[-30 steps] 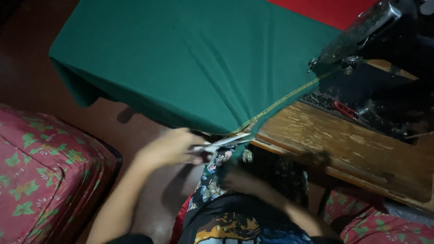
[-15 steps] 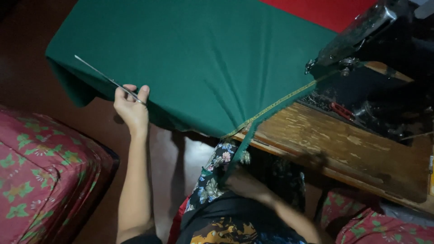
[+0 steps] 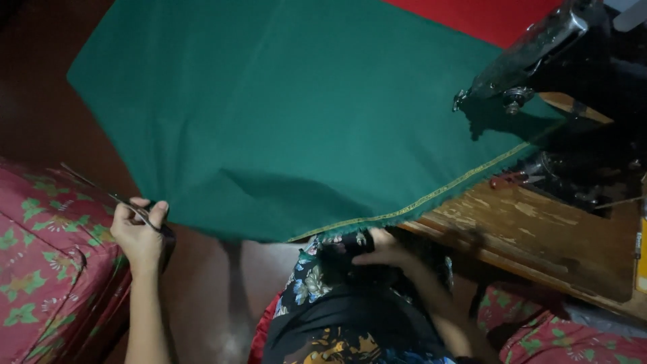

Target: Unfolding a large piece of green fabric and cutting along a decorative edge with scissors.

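Observation:
A large dark green cloth (image 3: 303, 114) with a yellow-stitched edge lies spread over a wooden sewing table (image 3: 539, 236) and hangs off its near side. My left hand (image 3: 138, 232) is out to the left, closed on the handles of thin metal scissors (image 3: 101, 189) whose blades point up and left, just past the cloth's hanging corner. My right hand (image 3: 384, 249) rests on my lap on dark floral fabric (image 3: 323, 276), just under the cloth's stitched edge; whether it grips anything is unclear.
A black sewing machine (image 3: 566, 74) stands on the table at the right. Red fabric (image 3: 485, 17) shows at the top. Red cushions with green patterns lie at left (image 3: 47, 269) and lower right (image 3: 559, 337). Dark reddish floor (image 3: 40, 87) at left.
My left hand took the scissors from the cloth's stitched edge out to the left and then lower, beside the cushion. The cloth now lies flatter, with its edge no longer pulled down.

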